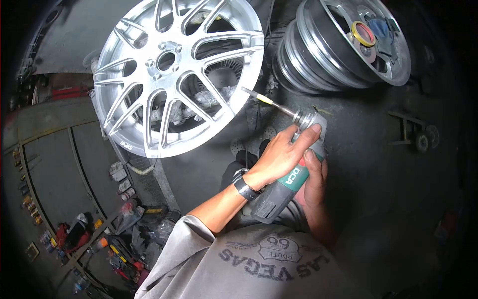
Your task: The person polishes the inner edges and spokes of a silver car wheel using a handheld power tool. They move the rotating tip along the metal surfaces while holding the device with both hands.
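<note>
1. The left hand (286, 155) was curled over the front of a power tool (290, 182), its thumb reaching toward the grey metal head. The right hand (314, 179) wrapped the body from the side farther from the silver wheel (172, 75). Both were closed to the tool's girth; how the fingers sat underneath could not be seen.

2. The tool lay below and to the right of the wheel, its long axis aslant, with the black rear end nearest the person's body. Its thin shaft (279, 107) ran up and left to the wheel's lower right rim. Whether the tip touched that rim or hovered over it, I could not tell. The left hand was the nearer one to the wheel.

3. The tool's casing was smooth green and black plastic, with vent slots at the rear; the shaft was slender metal with a yellow band (265, 99).

4. The wheel was round, bright bare metal, with slim forked spokes around a bored hub. Pale, crumpled wrapping (204, 97) showed behind its spokes.

5. Right of the wheel stood stacked wheels (318, 50), glossy and ribbed, topped by a yellow-edged ring (355, 35) and a bluish, soft-looking item (382, 37).
</note>
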`<action>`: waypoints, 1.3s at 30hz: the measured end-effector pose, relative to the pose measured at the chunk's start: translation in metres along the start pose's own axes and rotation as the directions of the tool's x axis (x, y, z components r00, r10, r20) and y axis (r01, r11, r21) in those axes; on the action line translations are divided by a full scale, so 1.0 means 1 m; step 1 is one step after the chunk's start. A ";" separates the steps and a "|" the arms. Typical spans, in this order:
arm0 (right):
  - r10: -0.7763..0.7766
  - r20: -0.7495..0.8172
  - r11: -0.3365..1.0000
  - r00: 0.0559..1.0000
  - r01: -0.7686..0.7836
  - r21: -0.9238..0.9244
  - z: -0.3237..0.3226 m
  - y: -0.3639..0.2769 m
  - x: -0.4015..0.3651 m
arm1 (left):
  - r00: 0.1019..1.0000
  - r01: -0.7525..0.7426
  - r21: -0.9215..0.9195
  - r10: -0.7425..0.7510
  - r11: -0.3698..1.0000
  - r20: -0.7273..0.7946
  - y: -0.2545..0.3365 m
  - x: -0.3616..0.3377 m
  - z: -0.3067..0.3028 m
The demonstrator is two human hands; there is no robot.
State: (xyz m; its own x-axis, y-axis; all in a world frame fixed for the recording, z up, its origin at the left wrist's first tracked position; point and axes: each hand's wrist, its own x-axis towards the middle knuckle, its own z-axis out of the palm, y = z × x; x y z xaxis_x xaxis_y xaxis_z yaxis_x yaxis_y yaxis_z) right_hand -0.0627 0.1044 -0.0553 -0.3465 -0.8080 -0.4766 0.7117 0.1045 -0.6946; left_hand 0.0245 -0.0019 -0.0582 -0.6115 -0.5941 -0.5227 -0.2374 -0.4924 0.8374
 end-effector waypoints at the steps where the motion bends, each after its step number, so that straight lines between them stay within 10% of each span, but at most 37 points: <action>1: 0.012 -0.006 1.000 1.000 -0.012 -0.006 0.002 0.000 -0.002 | 0.999 0.031 0.051 -0.031 0.998 -0.010 -0.005 0.000 -0.001; 39: -0.059 -0.078 0.995 0.995 0.065 0.069 0.017 0.048 -0.036 | 0.986 0.077 0.096 -0.090 0.992 0.140 -0.015 -0.031 -0.029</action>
State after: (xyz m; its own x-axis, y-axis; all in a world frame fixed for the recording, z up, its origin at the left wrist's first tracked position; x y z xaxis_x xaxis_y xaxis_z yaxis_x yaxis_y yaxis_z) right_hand -0.0057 0.1291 -0.0624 -0.4346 -0.7652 -0.4750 0.7284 0.0115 -0.6850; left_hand 0.0693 0.0055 -0.0590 -0.6873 -0.4523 -0.5683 -0.3552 -0.4732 0.8062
